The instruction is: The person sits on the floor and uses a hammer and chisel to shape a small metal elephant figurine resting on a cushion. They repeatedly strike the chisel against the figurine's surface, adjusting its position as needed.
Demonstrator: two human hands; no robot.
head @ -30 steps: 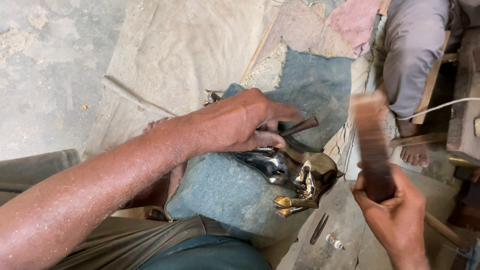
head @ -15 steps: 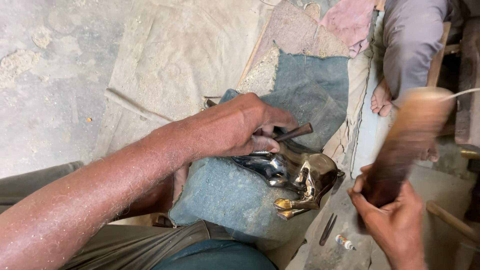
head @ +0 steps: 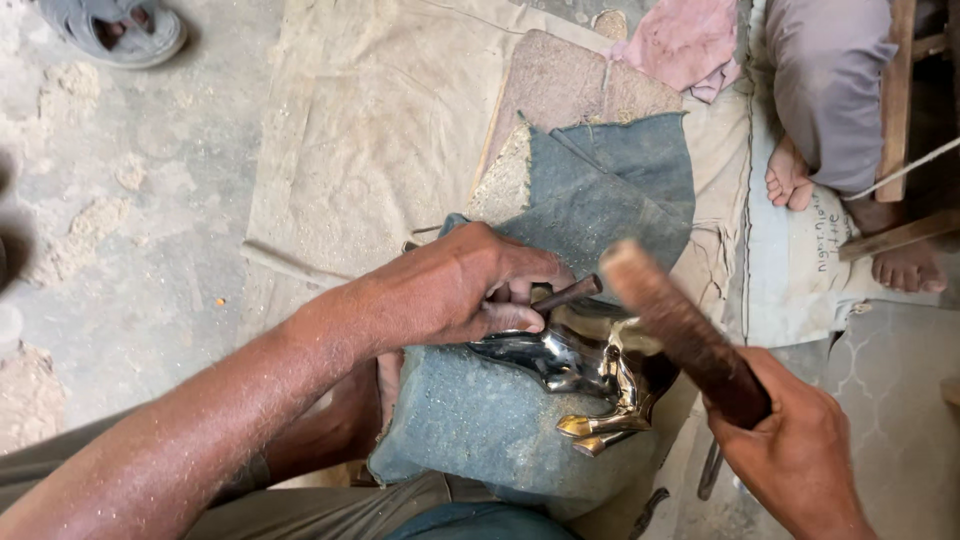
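Observation:
A shiny brass figure (head: 585, 375) lies on a padded blue denim cushion (head: 480, 430) over my lap. My left hand (head: 470, 290) presses on the figure's upper end and pinches a thin dark metal punch (head: 568, 294) slanting across it. My right hand (head: 795, 455) is closed around the lower end of a brown wooden stick (head: 680, 335), which is motion-blurred and angled up-left above the punch and the figure.
Tan sackcloth (head: 370, 130) covers the concrete floor. A pink rag (head: 690, 40) lies at the top. Another person's bare feet (head: 790, 175) and grey-clad leg (head: 830, 80) are at the upper right, by wooden furniture legs (head: 895, 100). A grey sandal (head: 115, 30) sits top left.
The wooden stick in my right hand has swung leftward and down, from out at the right to just above the punch. My left hand stays on the figure.

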